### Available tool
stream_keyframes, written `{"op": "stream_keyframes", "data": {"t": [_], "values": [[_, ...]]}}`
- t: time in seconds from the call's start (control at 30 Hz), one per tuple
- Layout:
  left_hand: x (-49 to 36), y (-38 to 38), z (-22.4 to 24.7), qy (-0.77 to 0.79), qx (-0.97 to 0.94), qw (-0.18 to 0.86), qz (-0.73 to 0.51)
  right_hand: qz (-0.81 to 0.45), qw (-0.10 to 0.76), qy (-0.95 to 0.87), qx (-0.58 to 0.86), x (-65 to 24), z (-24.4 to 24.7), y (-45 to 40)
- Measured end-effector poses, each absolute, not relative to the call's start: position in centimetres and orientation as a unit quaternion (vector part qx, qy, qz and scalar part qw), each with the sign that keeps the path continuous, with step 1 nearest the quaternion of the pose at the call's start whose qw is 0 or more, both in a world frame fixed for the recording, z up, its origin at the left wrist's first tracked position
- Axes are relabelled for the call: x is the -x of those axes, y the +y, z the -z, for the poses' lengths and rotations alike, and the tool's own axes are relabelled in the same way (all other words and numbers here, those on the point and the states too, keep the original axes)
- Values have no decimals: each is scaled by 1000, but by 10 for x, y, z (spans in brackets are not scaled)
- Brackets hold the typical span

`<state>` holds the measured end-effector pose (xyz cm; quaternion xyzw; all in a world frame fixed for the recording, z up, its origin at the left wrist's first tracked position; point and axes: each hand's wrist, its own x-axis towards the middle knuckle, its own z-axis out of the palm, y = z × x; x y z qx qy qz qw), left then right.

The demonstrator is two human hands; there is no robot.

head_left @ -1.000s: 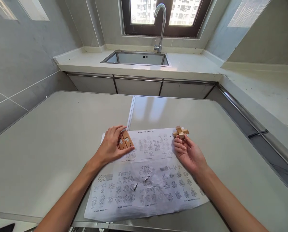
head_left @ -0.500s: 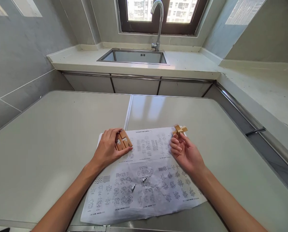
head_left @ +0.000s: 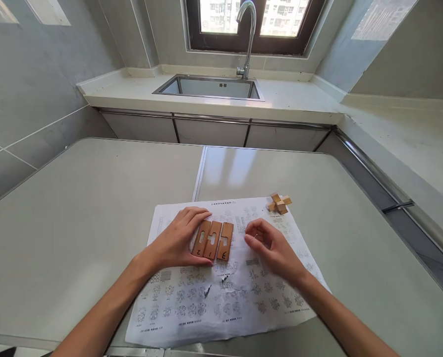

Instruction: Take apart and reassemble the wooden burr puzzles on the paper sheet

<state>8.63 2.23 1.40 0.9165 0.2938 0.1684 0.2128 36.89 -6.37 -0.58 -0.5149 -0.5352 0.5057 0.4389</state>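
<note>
Three flat wooden pieces with cut-outs lie side by side on the printed paper sheet (head_left: 192, 327). They are the piece marked 2 (head_left: 201, 238), the piece marked 1 (head_left: 212, 240) and the piece marked 3 (head_left: 225, 242). My left hand (head_left: 182, 238) spans the pieces marked 2 and 1, thumb at their near ends and fingers at the far ends. My right hand (head_left: 269, 245) hovers to the right of the piece marked 3, fingers curled but apart, holding nothing. A cross-shaped wooden assembly (head_left: 280, 204) rests at the sheet's far right corner.
The sheet lies on a pale table (head_left: 76, 223) with a seam down its middle. Two small dark marks or tears show on the paper. Beyond the table are a counter with a sink (head_left: 214, 88), a faucet (head_left: 249, 39) and a window.
My right hand has let go of the cross-shaped assembly and moved left and nearer. My left hand has moved right and nearer with the flat pieces, which now lie spread in a row.
</note>
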Motion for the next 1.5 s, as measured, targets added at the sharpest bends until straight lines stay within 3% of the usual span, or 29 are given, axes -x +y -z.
{"op": "stream_keyframes", "data": {"t": [0.13, 0.37, 0.8, 1.23, 1.37, 1.5], "values": [[-71, 31, -14, 308, -917, 205, -152, -348, 393, -686, 504, -365, 9, -68], [-90, 18, -6, 293, -916, 224, -160, -262, 310, -776, 483, -363, 24, -67], [-78, 22, -12, 295, -922, 202, -149, -270, 341, -749, 499, -366, 24, -66], [-81, 30, -2, 359, -911, 73, -190, -225, 323, -742, 542, -375, 22, -62], [-86, 29, -4, 371, -905, 78, -193, -272, 374, -703, 540, -374, 16, -62], [-86, 27, -4, 386, -888, 123, -220, -502, 464, -543, 488, -374, 10, -62]]}}
